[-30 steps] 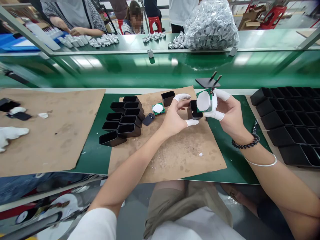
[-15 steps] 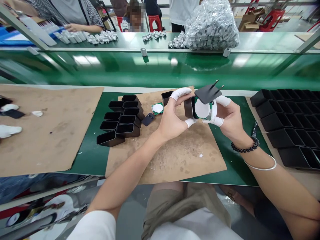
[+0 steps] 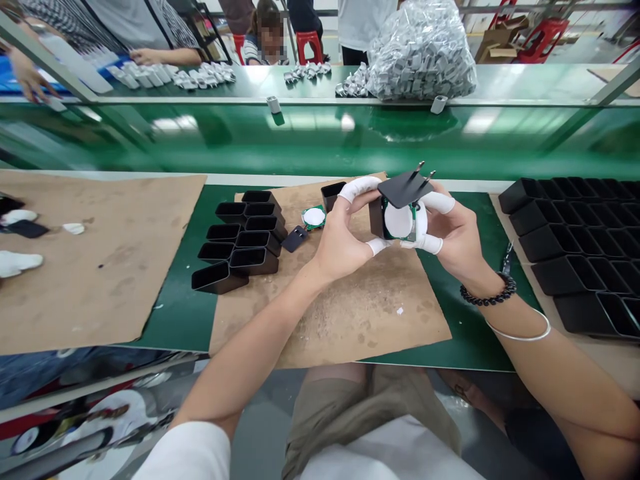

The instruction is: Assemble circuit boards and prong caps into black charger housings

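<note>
My left hand point(image 3: 345, 233), with white finger covers, is closed around a black plastic housing point(image 3: 376, 219), its open end facing right. My right hand point(image 3: 453, 233), also in finger covers, grips a green circuit board point(image 3: 416, 223) with a round white pad point(image 3: 399, 222) at the mouth of the housing. The board seems partly inside; how deep, I cannot tell. Above it tilts a black plug cover point(image 3: 404, 189) with two metal prongs. On the brown paper to the left lies another circuit board point(image 3: 314, 217) beside a black plug cover point(image 3: 295, 239).
Several empty black housings point(image 3: 255, 259) stand left on the cardboard sheet point(image 3: 330, 327); rows of more point(image 3: 570, 275) fill the right. Pliers point(image 3: 508, 259) lie near my right wrist. A green conveyor point(image 3: 200, 143) carries small grey pieces point(image 3: 273, 105). A co-worker's gloved fingers point(image 3: 20, 261) show at far left.
My right hand has moved slightly left with the board and plug cover, bringing them closer to the housing. The small grey pieces on the conveyor have shifted left.
</note>
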